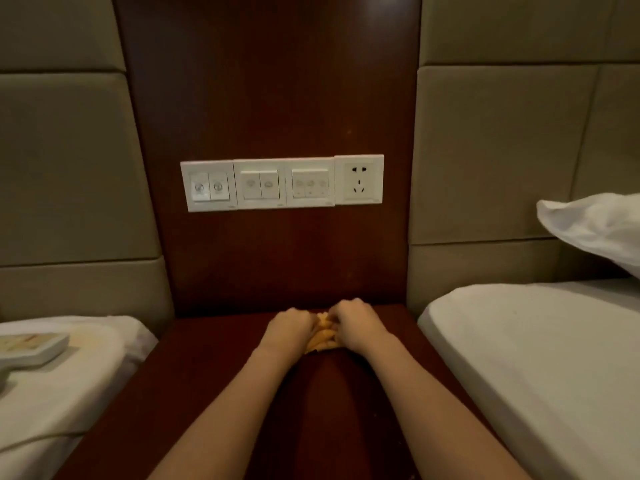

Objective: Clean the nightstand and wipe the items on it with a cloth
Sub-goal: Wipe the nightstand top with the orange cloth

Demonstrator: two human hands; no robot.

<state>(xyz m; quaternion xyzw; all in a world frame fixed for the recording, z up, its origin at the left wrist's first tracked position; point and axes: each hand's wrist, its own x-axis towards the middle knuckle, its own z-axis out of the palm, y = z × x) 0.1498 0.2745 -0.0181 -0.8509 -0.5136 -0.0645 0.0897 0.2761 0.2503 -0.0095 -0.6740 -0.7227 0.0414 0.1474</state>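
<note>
A dark wooden nightstand [214, 375] fills the gap between two beds. Near its back edge lies a bunched yellow cloth [323, 336], mostly hidden between my hands. My left hand [289, 329] grips the cloth's left side with curled fingers. My right hand [355, 327] grips its right side, knuckles up, close against the left hand. Both forearms reach forward over the nightstand top.
A dark wood panel behind the nightstand carries white switch plates [258, 185] and a wall socket [359, 179]. A white bed [540, 358] with a pillow [595, 226] stands at the right. On the left bed [69, 393] lies a white flat item [31, 346].
</note>
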